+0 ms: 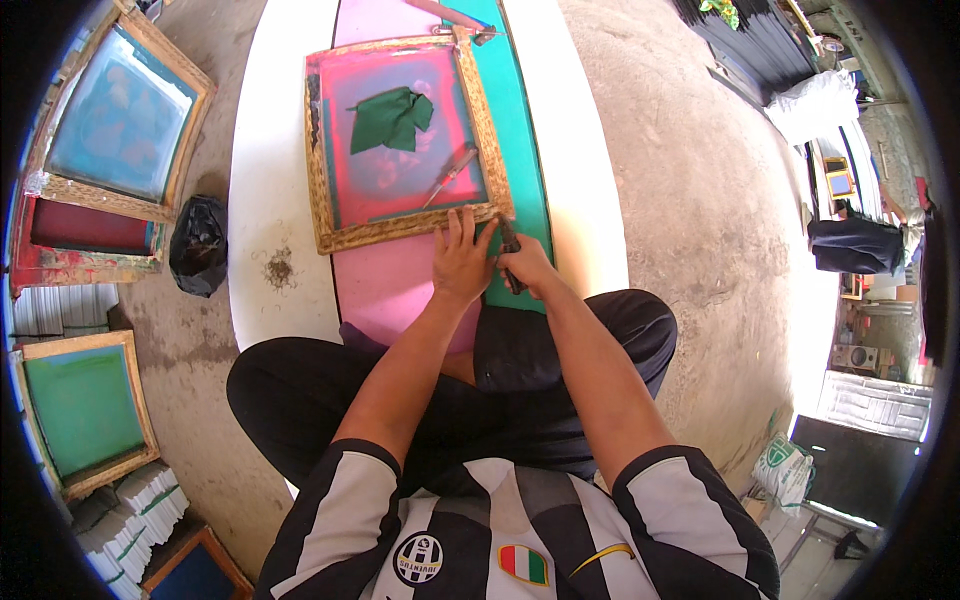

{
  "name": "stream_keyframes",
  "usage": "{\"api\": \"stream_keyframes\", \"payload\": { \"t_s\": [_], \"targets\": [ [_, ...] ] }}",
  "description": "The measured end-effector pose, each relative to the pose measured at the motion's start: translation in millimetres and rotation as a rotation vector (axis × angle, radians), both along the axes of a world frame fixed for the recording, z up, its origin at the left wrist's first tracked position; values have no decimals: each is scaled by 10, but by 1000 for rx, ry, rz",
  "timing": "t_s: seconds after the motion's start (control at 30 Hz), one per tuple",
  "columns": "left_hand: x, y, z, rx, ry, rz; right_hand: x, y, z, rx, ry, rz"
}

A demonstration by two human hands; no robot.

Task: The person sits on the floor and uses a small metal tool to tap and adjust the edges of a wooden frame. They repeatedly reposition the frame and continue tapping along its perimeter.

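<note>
A wooden-framed printing screen [478,120] with pink and blue stained mesh lies flat in front of me. My left hand [462,258] rests on its near rail, fingers spread. At the near right corner, my right hand [528,268] is closed around a dark-handled hand tool [511,245]; its tip meets the frame's corner, and its exact kind is hard to make out. On the mesh lie a crumpled dark green cloth [385,122] and a screwdriver [455,172] with a reddish handle.
Under the screen runs a long board in white, pink [385,290] and green [535,190]. Beyond the screen lies a long-handled tool [450,14]. At left are more framed screens [120,120], a black plastic bag [199,245] and stacked white sheets [135,520]. A sack [782,470] stands lower right.
</note>
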State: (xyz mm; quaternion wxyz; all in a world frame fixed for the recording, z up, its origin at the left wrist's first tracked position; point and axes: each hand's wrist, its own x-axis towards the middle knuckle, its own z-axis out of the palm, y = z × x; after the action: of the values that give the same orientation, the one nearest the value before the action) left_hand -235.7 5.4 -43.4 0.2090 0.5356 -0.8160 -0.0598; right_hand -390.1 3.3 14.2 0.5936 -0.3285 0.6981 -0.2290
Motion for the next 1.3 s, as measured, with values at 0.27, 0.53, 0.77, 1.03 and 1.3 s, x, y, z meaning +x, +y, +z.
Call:
{"api": "stream_keyframes", "payload": {
  "t_s": [0.27, 0.53, 0.77, 1.03, 1.3],
  "targets": [
    [6, -4, 69, 16, -14, 1, -62, 7, -96, 17, -114, -30],
    [4, -12, 54, -15, 21, 19, -101, -25, -28, 111, -212, -30],
    [-38, -31, -29, -49, 57, 45, -147, -45, -55, 171, -281, -76],
    [5, -21, 46, 101, -33, 12, 138, 11, 117, -12, 319, 119],
    [7, -31, 82, 88, -55, -20, 58, -58, -205, -168, 764, 298]
  ]
}}
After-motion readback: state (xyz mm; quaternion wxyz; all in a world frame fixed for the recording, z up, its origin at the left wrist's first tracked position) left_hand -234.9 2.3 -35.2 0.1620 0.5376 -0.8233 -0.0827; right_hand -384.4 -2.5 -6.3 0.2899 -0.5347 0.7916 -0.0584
